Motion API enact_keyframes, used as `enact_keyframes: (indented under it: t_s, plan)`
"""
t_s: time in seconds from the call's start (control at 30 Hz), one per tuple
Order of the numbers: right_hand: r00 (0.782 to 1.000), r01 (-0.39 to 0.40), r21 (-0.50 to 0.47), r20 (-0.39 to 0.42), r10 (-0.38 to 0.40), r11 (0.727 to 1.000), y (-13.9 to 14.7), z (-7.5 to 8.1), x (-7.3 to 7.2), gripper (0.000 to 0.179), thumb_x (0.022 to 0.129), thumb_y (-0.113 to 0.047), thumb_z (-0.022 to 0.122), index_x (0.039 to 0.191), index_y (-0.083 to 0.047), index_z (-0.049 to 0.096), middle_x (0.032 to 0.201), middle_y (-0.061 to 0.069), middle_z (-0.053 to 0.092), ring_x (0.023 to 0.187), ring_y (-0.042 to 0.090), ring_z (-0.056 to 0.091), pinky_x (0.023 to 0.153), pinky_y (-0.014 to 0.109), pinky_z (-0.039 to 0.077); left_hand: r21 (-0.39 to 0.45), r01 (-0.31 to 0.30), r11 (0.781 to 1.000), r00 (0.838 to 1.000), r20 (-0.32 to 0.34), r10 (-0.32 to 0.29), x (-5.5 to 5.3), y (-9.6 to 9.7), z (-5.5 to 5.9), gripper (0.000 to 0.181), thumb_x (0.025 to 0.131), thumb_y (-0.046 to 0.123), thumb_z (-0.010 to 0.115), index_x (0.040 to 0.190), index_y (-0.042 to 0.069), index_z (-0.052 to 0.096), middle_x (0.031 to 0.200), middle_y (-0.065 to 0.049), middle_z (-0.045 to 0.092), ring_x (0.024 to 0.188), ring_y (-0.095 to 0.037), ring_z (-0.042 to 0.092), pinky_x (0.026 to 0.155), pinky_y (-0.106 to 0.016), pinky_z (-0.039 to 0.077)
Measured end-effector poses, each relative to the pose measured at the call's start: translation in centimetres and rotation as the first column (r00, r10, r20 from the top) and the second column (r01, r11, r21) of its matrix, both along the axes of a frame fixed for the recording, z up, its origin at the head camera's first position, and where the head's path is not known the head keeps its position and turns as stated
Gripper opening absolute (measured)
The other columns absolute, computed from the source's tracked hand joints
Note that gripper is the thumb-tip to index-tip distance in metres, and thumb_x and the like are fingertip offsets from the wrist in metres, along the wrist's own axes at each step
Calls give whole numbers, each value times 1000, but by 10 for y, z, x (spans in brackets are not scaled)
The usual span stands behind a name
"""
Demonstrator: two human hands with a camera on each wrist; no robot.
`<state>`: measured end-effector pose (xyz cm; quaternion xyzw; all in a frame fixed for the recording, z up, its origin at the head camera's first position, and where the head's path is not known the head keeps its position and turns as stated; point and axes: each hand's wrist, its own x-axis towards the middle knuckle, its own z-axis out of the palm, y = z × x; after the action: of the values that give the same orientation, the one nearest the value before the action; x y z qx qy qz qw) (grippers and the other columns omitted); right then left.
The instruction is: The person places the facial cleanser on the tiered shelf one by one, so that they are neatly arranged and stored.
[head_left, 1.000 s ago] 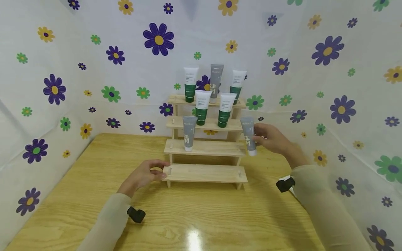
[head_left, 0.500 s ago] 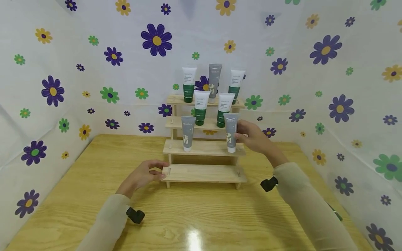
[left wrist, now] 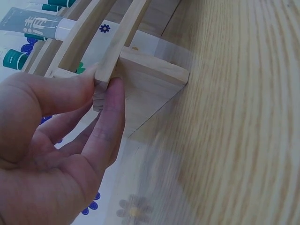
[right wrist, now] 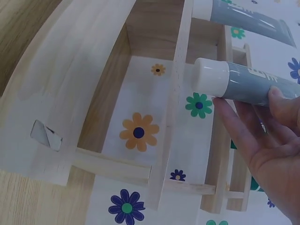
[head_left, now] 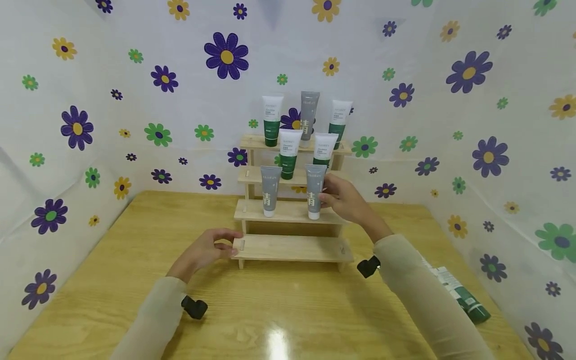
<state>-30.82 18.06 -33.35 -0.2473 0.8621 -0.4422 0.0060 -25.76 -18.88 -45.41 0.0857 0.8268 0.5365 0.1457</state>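
My right hand (head_left: 345,199) holds a grey tube (head_left: 315,187) upright by its right side, its white cap down at the second shelf from the bottom. In the right wrist view, thumb and fingers pinch that tube (right wrist: 248,84); whether its cap touches the shelf I cannot tell. To its left on the same shelf stands another grey tube (head_left: 270,187). My left hand (head_left: 209,248) pinches the left end of the lowest shelf of the wooden step rack (head_left: 292,248). In the left wrist view, thumb and fingers grip the board's corner (left wrist: 107,77).
Two white-and-green tubes, one at left (head_left: 289,152), stand on the third shelf. On the top shelf a grey tube (head_left: 308,117) stands between two white-and-green ones. More white-and-green tubes (head_left: 463,295) lie on the table by the right arm. Flowered cloth (head_left: 180,100) surrounds the table.
My right hand has carried the grey tube leftward, from beyond the rack's right end to a spot near the other grey tube. The left hand has stayed on the lowest shelf.
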Motion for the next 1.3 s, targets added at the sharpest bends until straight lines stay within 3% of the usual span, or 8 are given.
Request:
enact_keyframes:
  t_s: [0.17,0.4,1.07,1.3]
  plan:
    - [1000,-1,-32,22,2,999,-5,-1,-2,48,103,3,55,149,0,45,144,26,57,127,44,62,96,53,58,13,14,1000,1000,-12,-14,0,1,4,45,97,7,71,140,9,61,137,-19,58,105,-20,67,92,-35,59]
    - [1000,-23,-69,-8,23,997,-11,-7,-7,46,103,6,54,148,4,44,142,29,58,127,46,61,95,52,59,16,18,1000,1000,-16,-17,0,-1,2,45,97,7,71,140,8,61,136,-20,58,104,-20,67,91,-36,59]
    - [1000,-8,-41,-15,7,999,-16,-13,-8,49,103,6,54,150,1,41,147,27,55,133,44,58,100,50,56,20,30,999,999,-16,-29,-1,-2,2,45,96,7,71,140,7,61,136,-20,57,104,-20,68,89,-34,59]
    - [1000,-5,-31,23,5,1000,-18,-12,-7,52,104,4,53,153,-3,38,151,24,53,137,42,55,103,48,55,14,27,1000,1000,-11,-27,-2,-2,1,45,97,8,71,140,8,61,136,-19,58,105,-20,68,89,-33,59]
